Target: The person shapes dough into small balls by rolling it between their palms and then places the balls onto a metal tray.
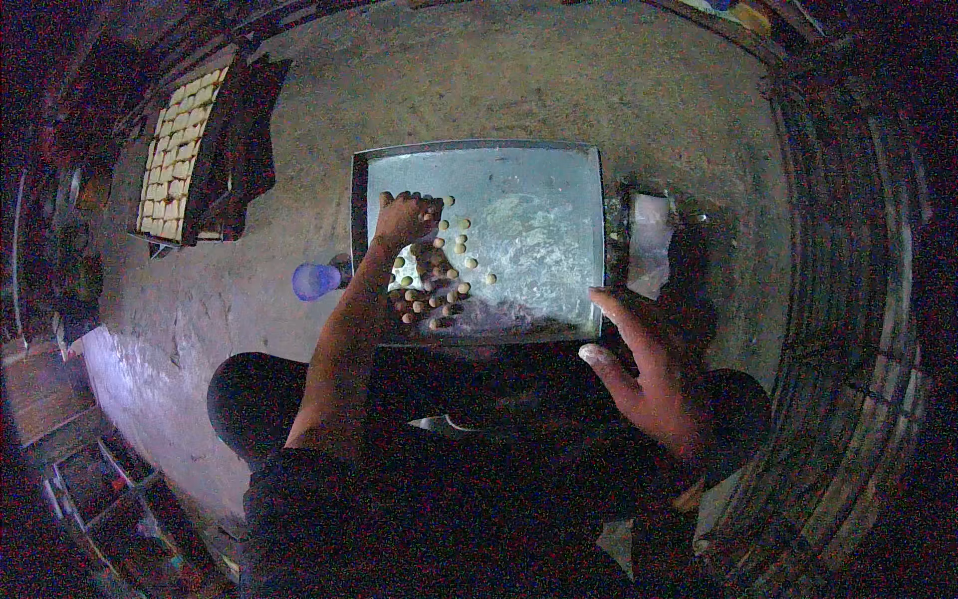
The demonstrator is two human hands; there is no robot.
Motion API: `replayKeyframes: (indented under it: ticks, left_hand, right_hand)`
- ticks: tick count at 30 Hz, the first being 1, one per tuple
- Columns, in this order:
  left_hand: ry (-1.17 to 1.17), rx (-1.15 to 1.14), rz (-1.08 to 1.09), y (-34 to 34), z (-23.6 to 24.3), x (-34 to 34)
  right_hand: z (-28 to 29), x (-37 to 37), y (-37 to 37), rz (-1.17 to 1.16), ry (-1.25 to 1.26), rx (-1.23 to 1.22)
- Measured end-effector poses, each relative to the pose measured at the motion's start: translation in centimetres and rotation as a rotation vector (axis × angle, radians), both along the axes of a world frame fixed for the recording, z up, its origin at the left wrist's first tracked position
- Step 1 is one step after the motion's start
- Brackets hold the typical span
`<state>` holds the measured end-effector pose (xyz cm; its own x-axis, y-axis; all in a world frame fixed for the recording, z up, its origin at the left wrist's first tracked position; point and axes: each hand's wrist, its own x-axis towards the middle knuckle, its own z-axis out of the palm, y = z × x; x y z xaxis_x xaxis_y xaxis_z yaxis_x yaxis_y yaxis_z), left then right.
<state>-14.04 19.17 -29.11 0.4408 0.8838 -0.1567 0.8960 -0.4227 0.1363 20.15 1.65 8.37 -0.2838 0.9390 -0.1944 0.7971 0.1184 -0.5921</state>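
Note:
A shallow metal tray point(604, 220) dusted with white powder lies in front of my knees. Several small pale balls point(465, 288), which look like dough, are scattered over its left half. Above the upper left of these balls is my left hand point(407, 220), back up, its fingers curled down; whatever they hold is hidden. My right hand point(644, 369) is at the tray's near right corner, thumb and forefinger spread apart with nothing between them. White powder coats its thumb tip.
A purple cup point(316, 282) is left of the tray. On the right lies a white slab-like packet or cloth point(650, 235). Farther left, a dark rack holds a tray of pale pieces in rows point(182, 155). Slatted bamboo-like walling point(848, 329) runs along the right side.

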Motion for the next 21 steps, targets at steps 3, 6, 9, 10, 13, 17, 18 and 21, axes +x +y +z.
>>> replayKeyframes:
  ticks: [3,6,9,10,13,17,18,21]
  left_hand:
    - [0.003,0.041,-0.019,0.0,0.5,0.4]
    - [0.025,-0.01,0.037,0.4,2.1,0.2]
    - [0.068,-0.068,0.116,0.4,2.9,-0.2]
    - [0.083,-0.088,0.114,0.8,2.9,-0.5]
    - [0.102,-0.053,0.143,0.7,2.6,-0.9]
    - [0.149,0.005,0.134,0.4,2.4,-0.4]
    - [0.145,0.004,0.132,0.4,2.5,-0.3]
    - [0.116,0.066,0.113,0.5,1.9,-0.5]
  right_hand:
    - [0.5,0.0,0.1,-0.011,0.011,-0.02]
    - [0.0,0.1,-0.2,-0.038,0.064,-0.02]
    - [-0.3,0.2,-0.5,-0.044,0.043,-0.03]
    - [-0.2,0.2,-0.5,-0.034,0.04,-0.028]
    - [-0.3,0.4,-0.4,-0.003,0.028,-0.032]
    - [-0.1,0.3,-0.2,-0.004,0.003,-0.05]
    - [0.0,0.3,-0.3,-0.008,0.0,-0.05]
    - [-0.2,0.0,-0.6,-0.05,0.014,-0.069]
